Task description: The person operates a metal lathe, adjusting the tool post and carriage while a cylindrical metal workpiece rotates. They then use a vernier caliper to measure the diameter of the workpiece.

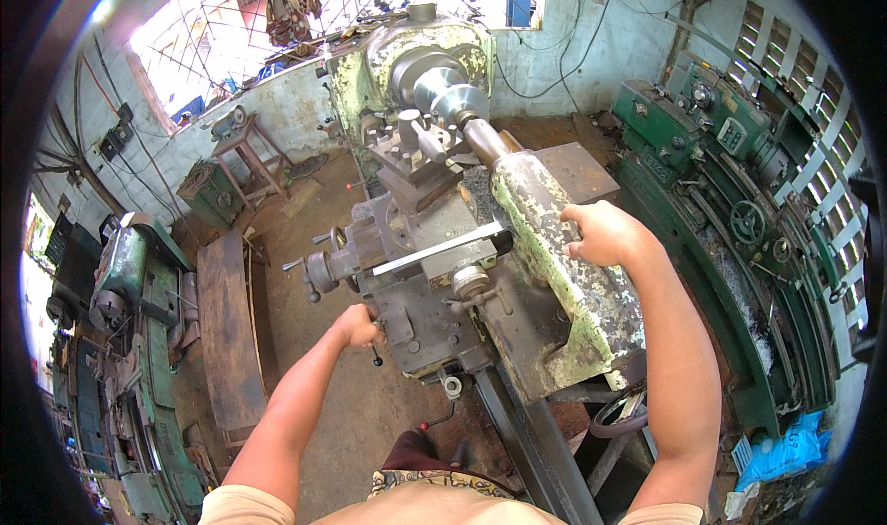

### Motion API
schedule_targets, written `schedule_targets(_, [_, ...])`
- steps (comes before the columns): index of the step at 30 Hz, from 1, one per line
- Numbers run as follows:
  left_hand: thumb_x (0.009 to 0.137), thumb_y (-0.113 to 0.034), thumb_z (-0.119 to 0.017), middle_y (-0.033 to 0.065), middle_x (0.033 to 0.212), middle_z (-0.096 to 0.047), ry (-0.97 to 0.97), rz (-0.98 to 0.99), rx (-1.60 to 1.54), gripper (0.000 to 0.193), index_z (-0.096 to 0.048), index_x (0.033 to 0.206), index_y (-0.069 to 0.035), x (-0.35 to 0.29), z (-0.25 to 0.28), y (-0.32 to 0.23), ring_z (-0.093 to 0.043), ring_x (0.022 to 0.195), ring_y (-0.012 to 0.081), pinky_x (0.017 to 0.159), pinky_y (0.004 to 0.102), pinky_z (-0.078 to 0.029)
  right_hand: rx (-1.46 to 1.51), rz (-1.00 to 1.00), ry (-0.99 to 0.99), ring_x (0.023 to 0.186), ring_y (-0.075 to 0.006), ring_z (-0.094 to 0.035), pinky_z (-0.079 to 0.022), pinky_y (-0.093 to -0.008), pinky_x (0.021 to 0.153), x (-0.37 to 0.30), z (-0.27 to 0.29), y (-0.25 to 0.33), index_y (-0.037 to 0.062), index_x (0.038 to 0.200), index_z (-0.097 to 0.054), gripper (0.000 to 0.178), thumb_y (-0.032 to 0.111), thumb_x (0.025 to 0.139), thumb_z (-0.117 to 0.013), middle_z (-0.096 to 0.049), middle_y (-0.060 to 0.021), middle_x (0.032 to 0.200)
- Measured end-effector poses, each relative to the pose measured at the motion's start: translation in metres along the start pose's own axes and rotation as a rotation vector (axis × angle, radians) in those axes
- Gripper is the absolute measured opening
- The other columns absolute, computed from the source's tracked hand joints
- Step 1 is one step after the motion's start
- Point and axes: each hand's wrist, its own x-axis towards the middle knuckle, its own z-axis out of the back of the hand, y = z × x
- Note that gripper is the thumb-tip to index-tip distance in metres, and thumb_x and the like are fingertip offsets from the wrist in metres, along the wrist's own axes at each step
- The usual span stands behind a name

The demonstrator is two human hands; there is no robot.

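1. Here, the left hand (358, 325) is closed around a small handle (374, 340) on the front of the lathe's carriage (420, 322); its grip is tight on that handle, whose dark knob pokes out just below the fist.
2. The right hand (601, 234) rests on top of the tailstock (564, 266) (a long block with chipped green paint), fingers curled over its upper edge; whether it grips anything there I cannot tell.
3. A flat metal ruler (443, 248) lies across the carriage, between the two hands, one end touching the tailstock.
4. Beyond it stands the tool post (411, 141), and further back the shiny chuck (434, 81) holds a round bar (480, 137) that runs toward the tailstock.
5. A second green lathe (739, 220) stands well apart on the right.
6. A wooden bench (226, 322) sits on the floor (305, 248) at left.
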Motion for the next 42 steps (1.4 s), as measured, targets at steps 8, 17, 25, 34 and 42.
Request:
schedule_targets(8, [0.069, -0.013, -0.089, 0.0097, 0.070, -0.071, 0.002, 0.025, -0.018, 0.032, -0.071, 0.089, 0.005, -0.0006, -0.0003, -0.0012, -0.070, 0.060, 0.0180, 0.058, 0.0349, -0.056, -0.010, 0.003, -0.005, 0.118, -0.0374, -0.068, -0.055, -0.0459, 0.102, -0.0015, 0.0010, 0.0015, 0.0080, 0.136, -0.064, 0.055, 0.030, 0.088, -0.081, -0.072, -0.0214, 0.123])
schedule_targets(17, [0.068, -0.011, -0.087, 0.0114, 0.070, -0.071, -0.003, 0.006, -0.004, 0.034, -0.072, 0.093, 0.007, -0.0044, 0.0012, -0.0060, -0.072, 0.062, 0.0189, 0.059, 0.0348, -0.057, -0.004, -0.010, -0.004, 0.118, -0.0370, -0.068, -0.055, -0.0454, 0.103, -0.0017, 0.0007, 0.0019, 0.0085, 0.136, -0.064, 0.055, 0.032, 0.088, -0.081, -0.072, -0.0213, 0.123])
schedule_targets(25, [0.068, -0.012, -0.087, 0.0112, 0.070, -0.071, -0.005, -0.003, -0.007, 0.032, -0.072, 0.089, 0.006, -0.0034, 0.0007, -0.0037, -0.072, 0.062, 0.0193, 0.059, 0.0346, -0.057, -0.006, -0.006, -0.001, 0.118, -0.0368, -0.068, -0.055, -0.0454, 0.103, -0.0011, 0.0007, 0.0013, 0.0093, 0.136, -0.064, 0.056, 0.032, 0.088, -0.081, -0.072, -0.0210, 0.123])
schedule_targets(34, [0.069, -0.011, -0.088, 0.0105, 0.070, -0.071, -0.010, 0.003, 0.002, 0.030, -0.071, 0.087, 0.006, 0.0005, -0.0006, -0.0006, -0.072, 0.063, 0.0192, 0.059, 0.0346, -0.057, -0.020, -0.002, 0.014, 0.117, -0.0368, -0.068, -0.054, -0.0454, 0.103, -0.0008, 0.0007, 0.0010, 0.0107, 0.141, -0.061, 0.060, 0.032, 0.088, -0.080, -0.073, -0.0203, 0.121])
schedule_targets(42, [0.069, -0.011, -0.087, 0.0103, 0.070, -0.071, -0.003, 0.004, -0.010, 0.030, -0.072, 0.088, 0.007, 0.0000, -0.0006, -0.0008, -0.071, 0.062, 0.0185, 0.059, 0.0341, -0.057, -0.026, 0.000, 0.016, 0.117, -0.0370, -0.068, -0.054, -0.0457, 0.102, -0.0002, 0.0006, 0.0011, 0.0106, 0.141, -0.061, 0.060, 0.032, 0.088, -0.080, -0.073, -0.0200, 0.122])
